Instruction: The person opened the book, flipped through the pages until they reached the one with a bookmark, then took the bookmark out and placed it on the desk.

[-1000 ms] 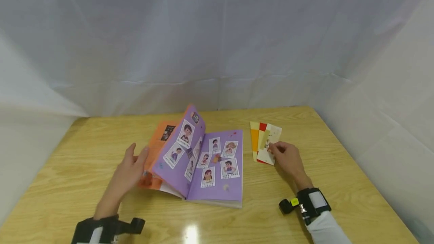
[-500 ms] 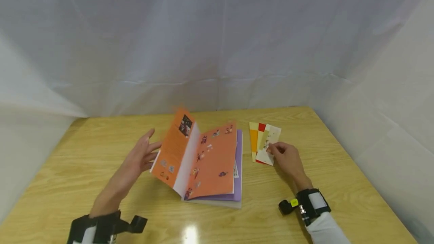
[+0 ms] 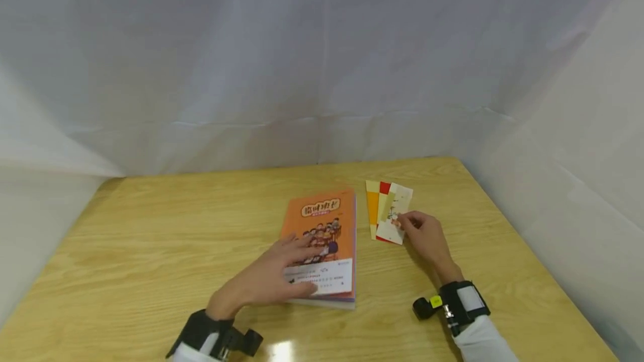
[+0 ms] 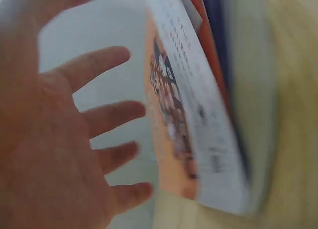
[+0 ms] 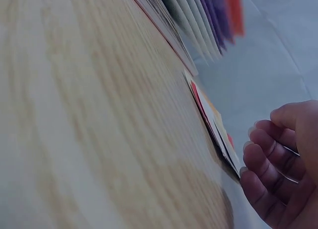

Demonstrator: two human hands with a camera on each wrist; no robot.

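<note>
Left hand (image 3: 274, 281) lies with straight fingers flat on the closed orange book (image 3: 322, 244) in the middle of the desk (image 3: 151, 228), while right hand (image 3: 425, 236) pinches the paper cards (image 3: 384, 211) beside it.

Table (image 3: 151, 239): pale wood grain, glossy varnish, glare at 6 o'clock edge. Book (image 3: 327, 222): paper, smooth cover, slight sheen. Cards (image 3: 389, 205) at book's 3 o'clock: matt paper. Backdrop (image 3: 322, 60): white creased cloth.
</note>
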